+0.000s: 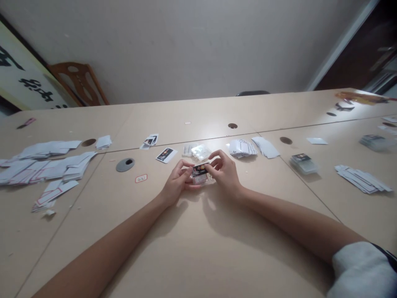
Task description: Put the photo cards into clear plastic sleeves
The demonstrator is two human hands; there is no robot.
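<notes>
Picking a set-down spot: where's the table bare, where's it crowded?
Biggest bare patch: near table, between left forearm and right forearm. Another: far strip behind the dark-printed cards. Crowded: left side, with white paper slips; just beyond left hand and right hand, with clear packets and fanned slips.

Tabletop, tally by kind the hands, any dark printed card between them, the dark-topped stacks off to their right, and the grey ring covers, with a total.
Hands: 2 (left hand, right hand)
Dark printed card in hand: 1
Dark-topped stacks: 2 (nearer stack, farther stack)
Grey ring cover: 1
Total: 6
</notes>
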